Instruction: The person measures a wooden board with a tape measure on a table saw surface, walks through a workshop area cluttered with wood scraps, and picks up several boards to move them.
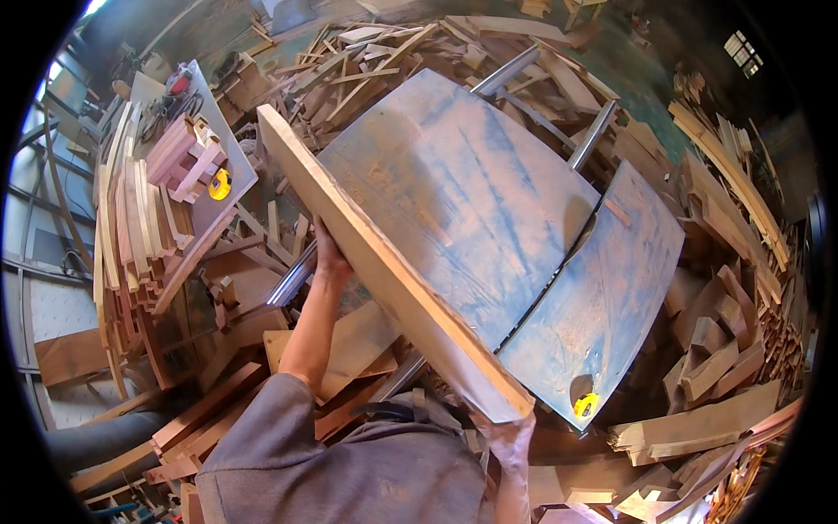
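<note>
It is better to support the board (371,240) evenly: left hand (329,251), centre-left, and right hand (513,439), lower centre, hold it; finger spread I cannot tell.

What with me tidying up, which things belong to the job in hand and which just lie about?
In the job, seemingly:
long wooden board, in left hand and right hand
slotted metal table beyond it

Lying about, apparently:
yellow tape measure on that table
second yellow tape measure, left
stacked wooden strips
offcuts, right
</note>
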Motion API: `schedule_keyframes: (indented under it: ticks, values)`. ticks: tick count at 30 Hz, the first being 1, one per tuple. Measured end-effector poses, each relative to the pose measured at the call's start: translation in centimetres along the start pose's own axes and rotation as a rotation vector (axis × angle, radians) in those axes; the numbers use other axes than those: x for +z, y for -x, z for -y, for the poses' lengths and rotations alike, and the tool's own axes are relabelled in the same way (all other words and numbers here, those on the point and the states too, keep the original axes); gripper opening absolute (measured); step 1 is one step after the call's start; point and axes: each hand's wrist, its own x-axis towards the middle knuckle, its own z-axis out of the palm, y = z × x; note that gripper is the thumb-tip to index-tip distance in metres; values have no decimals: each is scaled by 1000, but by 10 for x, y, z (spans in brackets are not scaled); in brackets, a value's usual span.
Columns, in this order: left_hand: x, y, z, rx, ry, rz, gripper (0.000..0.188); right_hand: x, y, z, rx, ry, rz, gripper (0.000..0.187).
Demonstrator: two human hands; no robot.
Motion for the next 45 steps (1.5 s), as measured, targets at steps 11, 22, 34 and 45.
schedule_keyframes:
  ticks: [11,22,34,45]
  values:
    - [-10,70,94,-276,745,718,34,-101,78,-30,-303,602,-213,43]
    - [99,187,143,-270,511,1370,30,-153,191,-105,42,-734,-594,42]
    - [184,307,257,-651,378,1661,27,-220,353,-166,211,-217,-919,40]
    - [219,249,360,-1278,209,1831,30,-120,391,-56,-216,-1195,-1374,50]
